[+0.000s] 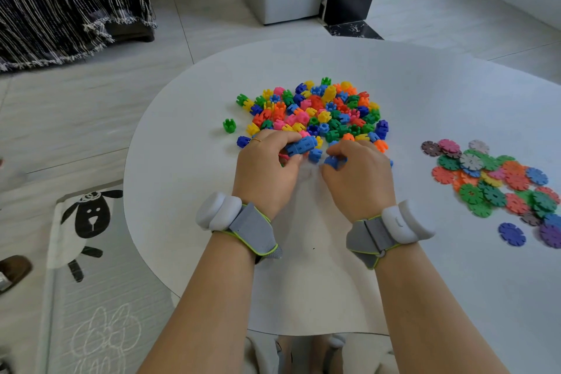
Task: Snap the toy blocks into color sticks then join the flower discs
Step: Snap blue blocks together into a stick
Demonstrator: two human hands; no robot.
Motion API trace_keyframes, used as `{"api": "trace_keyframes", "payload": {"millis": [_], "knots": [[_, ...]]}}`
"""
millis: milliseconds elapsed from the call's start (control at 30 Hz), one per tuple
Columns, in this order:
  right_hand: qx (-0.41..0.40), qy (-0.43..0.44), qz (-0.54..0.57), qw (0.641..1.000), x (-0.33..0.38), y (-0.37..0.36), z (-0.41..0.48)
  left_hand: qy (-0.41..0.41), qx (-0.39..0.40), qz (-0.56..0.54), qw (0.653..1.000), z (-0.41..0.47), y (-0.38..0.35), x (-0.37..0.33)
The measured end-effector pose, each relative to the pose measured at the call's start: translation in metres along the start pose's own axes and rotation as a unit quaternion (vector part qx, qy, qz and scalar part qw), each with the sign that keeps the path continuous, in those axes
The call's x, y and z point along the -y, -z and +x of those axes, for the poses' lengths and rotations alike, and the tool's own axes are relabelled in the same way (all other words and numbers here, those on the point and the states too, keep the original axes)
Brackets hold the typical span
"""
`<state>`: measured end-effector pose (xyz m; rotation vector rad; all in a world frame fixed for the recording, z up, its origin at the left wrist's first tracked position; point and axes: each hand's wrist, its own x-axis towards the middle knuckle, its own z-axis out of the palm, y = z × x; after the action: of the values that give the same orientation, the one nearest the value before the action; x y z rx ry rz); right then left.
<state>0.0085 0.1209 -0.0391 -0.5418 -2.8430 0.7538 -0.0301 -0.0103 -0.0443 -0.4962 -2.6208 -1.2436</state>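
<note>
A heap of small toy blocks (315, 109) in several colours lies in the middle of the round white table (394, 85). My left hand (267, 170) grips a short stick of joined blue blocks (300, 146) at the heap's near edge. Just to its right, my right hand (358, 176) pinches a single blue block (332, 161). A loose blue block (315, 155) lies between the two hands. Flat flower discs (491, 179) in several colours are piled at the table's right side, away from both hands.
One green block (229, 125) and one blue block (243, 141) lie apart at the heap's left. A blue disc (511, 234) lies alone near the disc pile. A sheep-print mat (88, 222) covers the floor left of the table. Both wrists carry strapped white bands.
</note>
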Motion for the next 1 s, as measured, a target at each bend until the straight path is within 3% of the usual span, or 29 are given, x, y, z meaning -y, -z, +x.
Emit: {"api": "trace_keyframes", "payload": {"millis": [200, 300, 467, 633, 700, 1000], "knots": [[-0.011, 0.015, 0.018, 1.000, 0.001, -0.002, 0.001, -0.011, 0.000, 0.004, 1.000, -0.001, 0.000, -0.001], [-0.065, -0.001, 0.131, 0.989, 0.003, 0.000, 0.001, -0.015, -0.004, 0.002, 1.000, -0.001, 0.000, 0.000], [-0.007, -0.117, 0.450, 0.885, 0.013, 0.010, -0.003, -0.031, -0.009, -0.009, 0.999, -0.001, -0.002, -0.003], [0.036, -0.202, 0.615, 0.762, 0.019, 0.012, -0.004, -0.036, -0.005, -0.023, 0.999, -0.002, -0.002, -0.006], [0.052, -0.219, 0.647, 0.728, 0.019, 0.013, -0.004, -0.037, -0.004, -0.025, 0.999, -0.002, -0.002, -0.006], [0.078, -0.201, 0.672, 0.708, 0.017, 0.012, -0.004, -0.022, 0.004, -0.022, 0.999, -0.002, -0.001, -0.006]]}}
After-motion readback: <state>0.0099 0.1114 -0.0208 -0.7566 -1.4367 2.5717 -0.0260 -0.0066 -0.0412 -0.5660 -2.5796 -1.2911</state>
